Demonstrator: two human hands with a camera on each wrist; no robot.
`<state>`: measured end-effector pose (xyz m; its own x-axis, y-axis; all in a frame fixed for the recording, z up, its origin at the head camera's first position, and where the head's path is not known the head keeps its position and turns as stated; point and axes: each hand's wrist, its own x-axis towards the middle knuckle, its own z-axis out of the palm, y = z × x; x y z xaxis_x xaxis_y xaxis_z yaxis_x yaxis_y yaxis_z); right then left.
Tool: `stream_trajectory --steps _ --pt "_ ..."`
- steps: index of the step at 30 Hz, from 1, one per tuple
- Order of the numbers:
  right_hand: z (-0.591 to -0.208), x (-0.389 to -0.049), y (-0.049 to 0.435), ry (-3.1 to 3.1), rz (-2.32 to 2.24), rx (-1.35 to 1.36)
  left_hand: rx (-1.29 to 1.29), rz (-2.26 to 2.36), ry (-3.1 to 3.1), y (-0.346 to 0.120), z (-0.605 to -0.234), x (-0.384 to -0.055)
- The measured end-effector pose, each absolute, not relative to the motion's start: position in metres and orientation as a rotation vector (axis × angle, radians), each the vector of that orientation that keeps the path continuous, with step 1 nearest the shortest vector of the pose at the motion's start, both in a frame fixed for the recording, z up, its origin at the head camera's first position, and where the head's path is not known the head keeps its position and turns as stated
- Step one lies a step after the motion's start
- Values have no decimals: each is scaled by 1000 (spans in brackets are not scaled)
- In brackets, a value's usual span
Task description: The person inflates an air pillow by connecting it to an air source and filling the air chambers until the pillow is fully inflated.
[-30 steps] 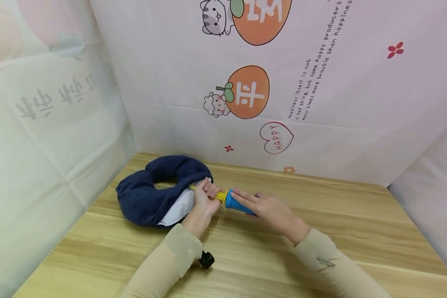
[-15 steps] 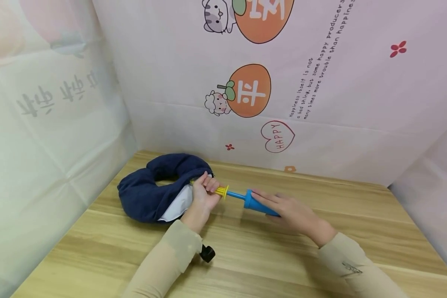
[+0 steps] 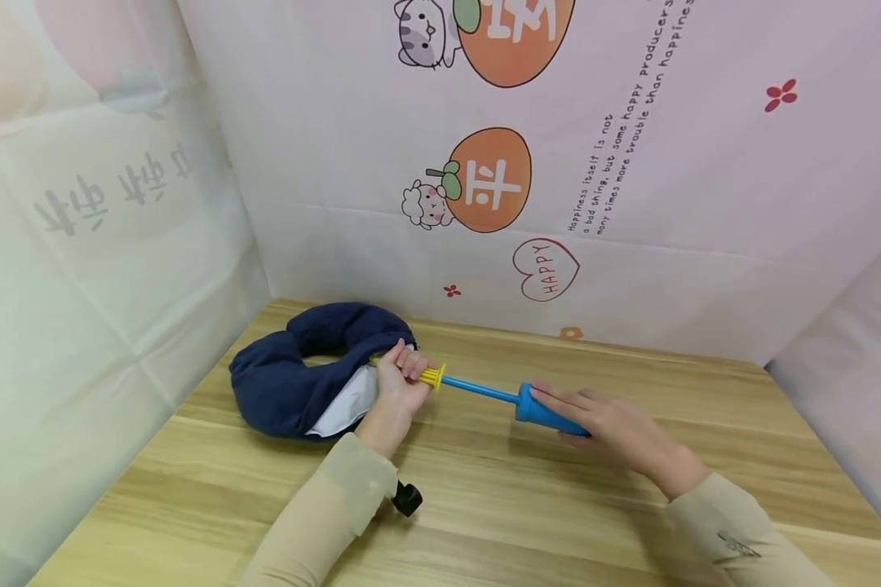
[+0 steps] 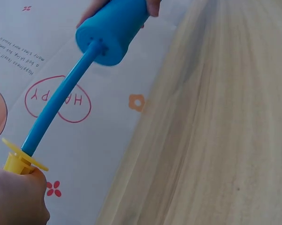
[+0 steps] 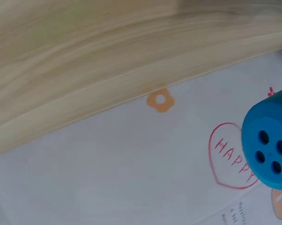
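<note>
A navy U-shaped neck pillow [image 3: 272,391] lies at the table's back left, with white material [image 3: 347,405] showing through an opening on its right side. My left hand [image 3: 402,391] grips the yellow end [image 3: 436,377] of a hand air pump right beside that opening. Whether the pump's tip sits in a valve is hidden by the fingers. A long stretch of the blue rod [image 3: 480,389] is out between the yellow flange and the blue barrel [image 3: 543,408]. My right hand [image 3: 624,428] holds this barrel, fingers along its top. In the right wrist view, the barrel's end [image 5: 271,149] shows several round holes.
The wooden table [image 3: 529,522] meets a printed cloth wall [image 3: 352,261] just behind the pillow. Another cloth wall [image 3: 117,302] rises at the left. A black device [image 3: 408,499] sticks out beside my left wrist.
My right hand has drawn the blue barrel steadily rightward, away from my left hand, baring more of the blue rod. My left hand and the neck pillow stay nearly in place.
</note>
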<state>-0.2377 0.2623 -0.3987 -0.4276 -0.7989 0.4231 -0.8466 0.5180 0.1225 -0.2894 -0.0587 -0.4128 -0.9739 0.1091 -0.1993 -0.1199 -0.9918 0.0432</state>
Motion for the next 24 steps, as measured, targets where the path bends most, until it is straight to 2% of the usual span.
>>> stream_trajectory --steps 17,24 --pt "-405 -251 181 -2332 193 1335 -307 3054 173 -40 -419 -284" --pt "-406 -249 182 -2375 274 1370 -311 3023 200 -44 -419 -282"
